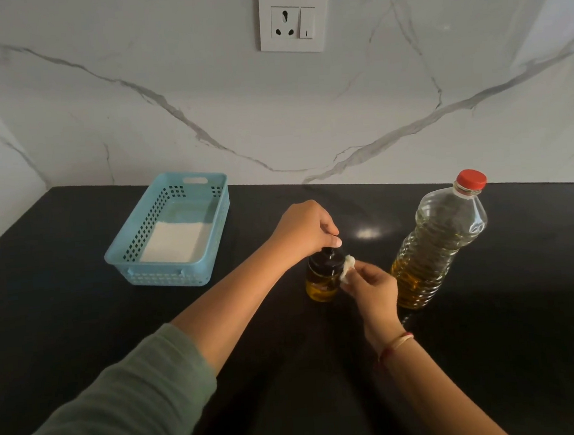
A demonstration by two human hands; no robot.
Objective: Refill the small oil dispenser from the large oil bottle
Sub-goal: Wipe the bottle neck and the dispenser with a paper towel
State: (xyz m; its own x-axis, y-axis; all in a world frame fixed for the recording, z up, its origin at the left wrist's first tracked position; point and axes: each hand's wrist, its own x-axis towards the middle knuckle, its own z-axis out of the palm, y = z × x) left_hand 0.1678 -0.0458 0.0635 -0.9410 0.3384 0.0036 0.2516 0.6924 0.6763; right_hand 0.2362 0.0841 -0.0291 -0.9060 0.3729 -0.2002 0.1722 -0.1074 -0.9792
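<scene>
My left hand (305, 229) grips the top of the black-capped glass oil dispenser (321, 283); my right hand (370, 288) pinches a white tissue wad (348, 268).

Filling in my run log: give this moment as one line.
left hand grips small dispenser top | right hand pinches white wad at dispenser side | large oil bottle upright, red cap on

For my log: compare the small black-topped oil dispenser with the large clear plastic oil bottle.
The small black-topped oil dispenser is short, the large clear plastic oil bottle much taller. The dispenser's top is black, the bottle's cap red. The left hand grips the dispenser's top; the bottle stands untouched. Both upright, holding yellow oil.
</scene>
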